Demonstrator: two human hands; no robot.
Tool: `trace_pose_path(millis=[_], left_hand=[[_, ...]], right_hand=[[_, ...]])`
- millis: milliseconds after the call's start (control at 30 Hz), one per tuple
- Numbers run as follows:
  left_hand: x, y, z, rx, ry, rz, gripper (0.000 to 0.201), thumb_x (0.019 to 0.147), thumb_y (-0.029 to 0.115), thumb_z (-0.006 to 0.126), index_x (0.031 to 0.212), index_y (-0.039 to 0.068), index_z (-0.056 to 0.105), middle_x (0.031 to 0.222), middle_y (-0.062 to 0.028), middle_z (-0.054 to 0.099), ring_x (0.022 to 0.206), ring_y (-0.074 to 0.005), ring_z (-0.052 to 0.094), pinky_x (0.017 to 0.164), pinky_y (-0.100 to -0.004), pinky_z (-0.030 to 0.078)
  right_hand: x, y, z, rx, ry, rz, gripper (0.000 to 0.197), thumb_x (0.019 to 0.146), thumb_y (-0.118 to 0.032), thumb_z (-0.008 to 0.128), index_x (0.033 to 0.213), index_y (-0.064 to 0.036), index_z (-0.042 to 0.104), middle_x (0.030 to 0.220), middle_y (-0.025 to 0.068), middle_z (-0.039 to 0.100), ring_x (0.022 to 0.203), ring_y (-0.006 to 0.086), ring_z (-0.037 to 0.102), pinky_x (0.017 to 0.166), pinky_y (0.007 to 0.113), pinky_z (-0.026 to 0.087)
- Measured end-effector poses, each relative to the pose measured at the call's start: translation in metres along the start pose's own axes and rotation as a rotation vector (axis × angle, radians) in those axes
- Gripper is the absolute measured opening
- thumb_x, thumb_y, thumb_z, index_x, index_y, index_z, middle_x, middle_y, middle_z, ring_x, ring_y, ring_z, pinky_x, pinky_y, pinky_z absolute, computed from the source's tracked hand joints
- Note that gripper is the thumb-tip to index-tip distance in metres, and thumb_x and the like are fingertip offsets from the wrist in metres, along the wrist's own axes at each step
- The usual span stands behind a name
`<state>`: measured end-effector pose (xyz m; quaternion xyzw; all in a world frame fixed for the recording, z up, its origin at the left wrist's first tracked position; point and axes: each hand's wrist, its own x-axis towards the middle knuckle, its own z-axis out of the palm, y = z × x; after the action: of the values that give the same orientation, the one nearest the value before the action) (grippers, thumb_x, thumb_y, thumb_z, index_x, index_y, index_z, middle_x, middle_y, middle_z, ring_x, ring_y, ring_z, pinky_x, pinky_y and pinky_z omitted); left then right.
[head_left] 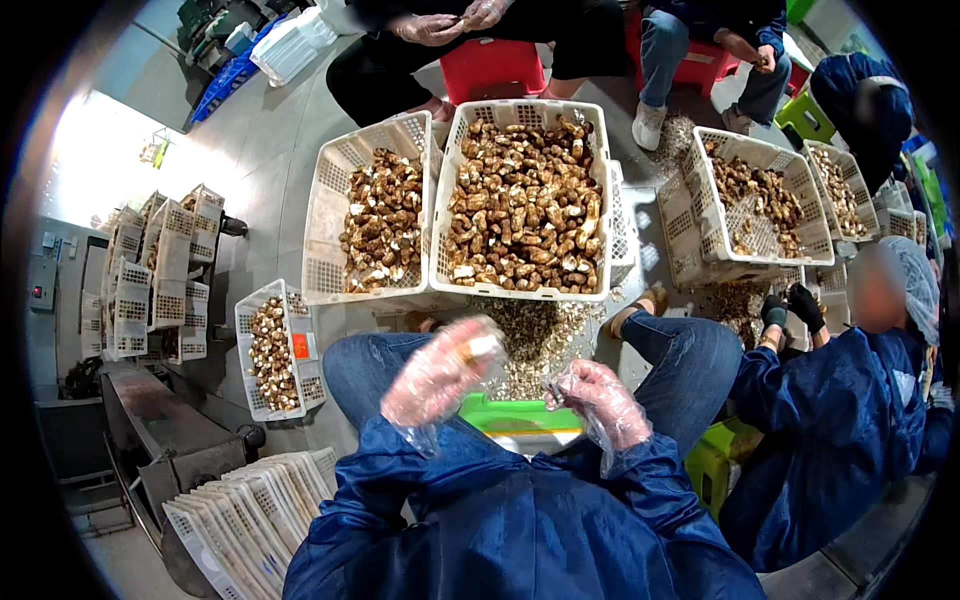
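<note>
My left hand (432, 380), in a clear plastic glove, is raised over my left thigh with its fingers closed round a pale mushroom (482, 347). Motion blurs its fingertips a little. My right hand (603, 398), gloved the same way, is curled shut to the right of it, apart from the mushroom; what its fingers pinch is too small to make out. Beyond my knees a white crate (522, 292) is piled with brown mushrooms (520, 215). Between my feet lies a heap of pale trimmings (540, 345).
Another mushroom crate (322, 235) adjoins on the left, and a smaller basket (312, 370) stands by my left knee. Stacked crates (690, 235) are at the right. A co-worker in blue (830, 430) sits close on my right; others sit opposite. Nested white crates (250, 520) lie lower left.
</note>
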<state>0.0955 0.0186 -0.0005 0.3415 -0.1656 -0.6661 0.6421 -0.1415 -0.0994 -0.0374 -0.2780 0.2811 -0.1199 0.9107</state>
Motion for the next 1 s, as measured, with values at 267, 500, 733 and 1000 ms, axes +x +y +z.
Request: trace_pose_path(millis=[267,500,733,1000], left_hand=[[0.095,0.061,-0.163,-0.325,0.647,0.395,0.037,0.088,0.013,0.063,0.117,-0.004,0.049,0.114,-0.019,0.056,0.105,-0.0243,0.058,0.091,-0.0338,0.052],[0.213,-0.03,-0.159,0.979,0.373,-0.008,0.029,0.081,0.009,0.06,0.109,0.003,0.064,0.111,-0.0138,0.064,0.102,-0.0243,0.062,0.09,-0.0323,0.048],[0.244,-0.066,-0.096,1.852,0.504,-0.022,0.034,0.084,0.019,0.061,0.115,0.004,0.061,0.109,-0.022,0.06,0.102,-0.0384,0.058,0.089,-0.0438,0.046],[0.228,-0.067,-0.092,0.596,0.54,-0.15,0.033,0.092,0.014,0.055,0.122,0.002,0.052,0.108,-0.011,0.06,0.098,-0.022,0.06,0.086,-0.0309,0.05]], right_hand=[[0.049,0.067,-0.081,-0.029,0.246,-0.031,0.014,0.086,-0.016,0.066,0.084,-0.0035,0.059,0.075,0.0017,0.059,0.067,0.0107,0.055,0.065,0.026,0.047],[0.051,0.064,-0.079,-0.218,0.287,-0.023,0.016,0.089,-0.015,0.061,0.077,-0.0044,0.057,0.072,-0.001,0.057,0.068,0.0073,0.051,0.065,0.024,0.042],[0.051,0.053,-0.067,-0.328,0.307,-0.014,0.019,0.089,-0.017,0.062,0.076,-0.0051,0.055,0.072,-0.0002,0.057,0.069,0.0083,0.051,0.066,0.025,0.042],[0.043,0.035,-0.062,-0.372,0.396,-0.081,0.017,0.09,-0.014,0.062,0.079,-0.0023,0.059,0.072,-0.0026,0.056,0.068,0.0065,0.048,0.065,0.024,0.042]])
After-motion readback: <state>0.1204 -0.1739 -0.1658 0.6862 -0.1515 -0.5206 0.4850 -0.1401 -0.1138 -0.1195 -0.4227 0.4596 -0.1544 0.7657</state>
